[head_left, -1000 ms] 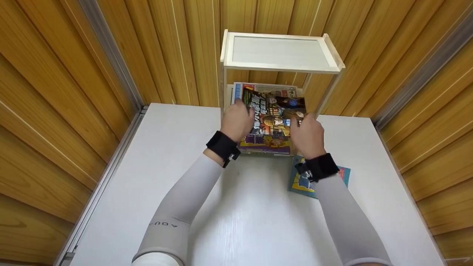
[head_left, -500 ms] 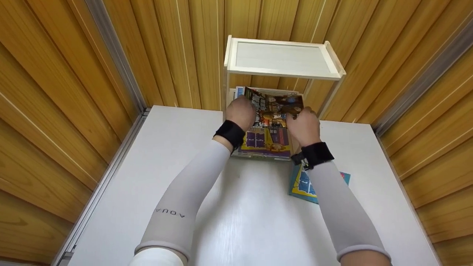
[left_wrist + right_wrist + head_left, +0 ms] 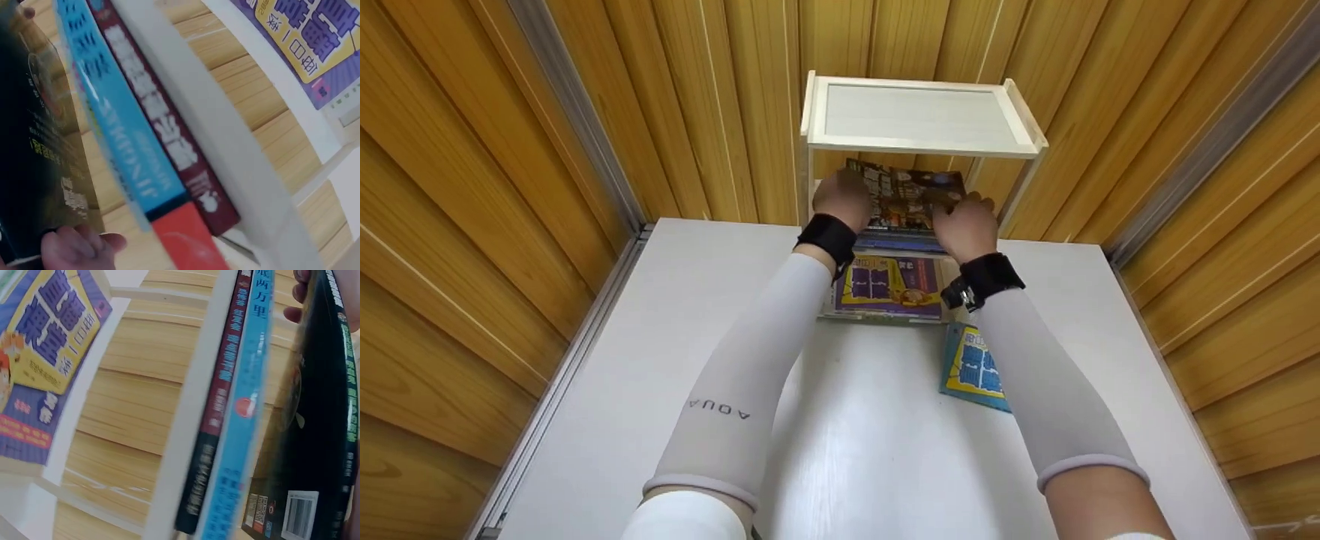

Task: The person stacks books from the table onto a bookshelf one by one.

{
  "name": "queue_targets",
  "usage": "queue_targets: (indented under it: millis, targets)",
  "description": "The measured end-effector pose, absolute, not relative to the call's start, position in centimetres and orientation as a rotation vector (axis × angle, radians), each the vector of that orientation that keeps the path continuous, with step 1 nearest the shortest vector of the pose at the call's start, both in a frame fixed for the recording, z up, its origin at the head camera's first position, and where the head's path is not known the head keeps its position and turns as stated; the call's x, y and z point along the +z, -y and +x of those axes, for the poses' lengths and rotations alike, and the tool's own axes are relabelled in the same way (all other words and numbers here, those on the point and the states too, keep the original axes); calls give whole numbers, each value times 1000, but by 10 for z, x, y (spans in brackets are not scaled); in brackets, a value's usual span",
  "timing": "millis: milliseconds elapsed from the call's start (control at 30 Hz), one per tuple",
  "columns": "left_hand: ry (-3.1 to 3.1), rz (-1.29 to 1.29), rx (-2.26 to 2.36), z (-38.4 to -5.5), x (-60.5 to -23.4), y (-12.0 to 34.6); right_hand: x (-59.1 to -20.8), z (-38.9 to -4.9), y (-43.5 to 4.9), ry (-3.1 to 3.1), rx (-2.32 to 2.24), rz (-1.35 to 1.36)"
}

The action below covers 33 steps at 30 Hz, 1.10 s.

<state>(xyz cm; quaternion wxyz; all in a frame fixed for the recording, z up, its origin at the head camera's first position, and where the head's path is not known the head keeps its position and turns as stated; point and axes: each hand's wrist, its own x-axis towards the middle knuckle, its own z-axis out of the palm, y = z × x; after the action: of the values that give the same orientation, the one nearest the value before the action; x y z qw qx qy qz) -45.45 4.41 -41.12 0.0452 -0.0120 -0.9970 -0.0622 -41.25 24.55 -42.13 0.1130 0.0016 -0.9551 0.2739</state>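
Both hands hold a dark comic-style book [image 3: 911,196] by its opposite short sides, under the rack's top shelf. My left hand [image 3: 842,199] grips the left side, and my right hand [image 3: 966,225] pinches the right one. Below the held book, a blue book [image 3: 121,112] and a dark red book [image 3: 154,101] lie stacked on the rack's middle shelf [image 3: 225,129]. A strip of gap separates the held book's dark back cover [image 3: 315,410] from that stack in the right wrist view. Part of each hand is hidden or out of frame in the wrist views.
The white rack [image 3: 919,116] stands against the wood-panelled wall [image 3: 720,112]. A purple and yellow book [image 3: 889,285] tops the pile on its lowest level. On the white table [image 3: 870,442], a teal book [image 3: 975,371] lies partly under the right forearm. Rack posts flank both hands.
Both hands have carried the dark book farther back, towards the wall. More of the purple book shows, and blue book edges have come into sight beneath the held book.
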Motion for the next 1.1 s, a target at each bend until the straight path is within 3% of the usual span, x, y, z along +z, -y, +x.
queue_targets:
  millis: [200,467,833,1100]
  targets:
    - [2901,-4,34,-451,-426,-47,-440,-406,-244,2694,535,90]
    - [2857,42,-179,-428,-433,-48,-450,-389,-237,2601,426,124]
    - [2605,-158,-147,-371,-450,-45,-461,-344,-238,2628,470,84]
    - [2741,-292,-367,-319,-489,-33,-495,-299,-235,2794,460,160]
